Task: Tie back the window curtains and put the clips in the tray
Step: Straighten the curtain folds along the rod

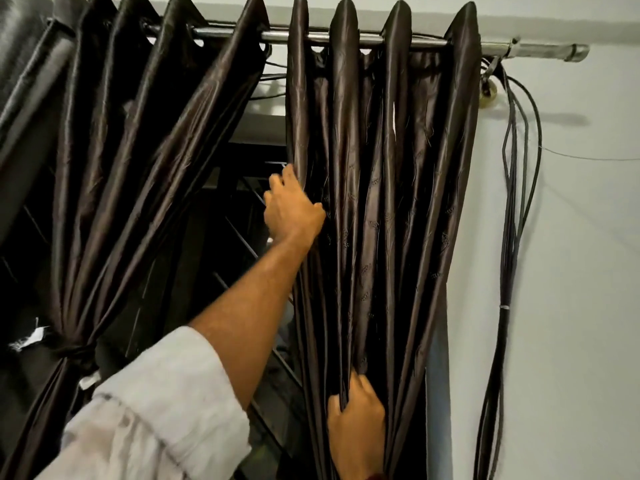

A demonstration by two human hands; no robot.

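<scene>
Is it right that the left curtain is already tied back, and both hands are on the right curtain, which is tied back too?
Not quite. The head view shows the left curtain tied back with a knot low down, and the left hand and right hand on the right curtain. But the right curtain is not tied: it hangs loose from the rod.

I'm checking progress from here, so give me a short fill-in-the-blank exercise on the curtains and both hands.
1. The left curtain is already ____ near its lower part.
2. The left hand touches the right curtain at its ____ edge.
3. The right hand is ____ around a gathered fold of the right curtain.
4. Dark cables hang down the ____ to the right of the rod.

Missing words: tied; left; closed; wall
</scene>
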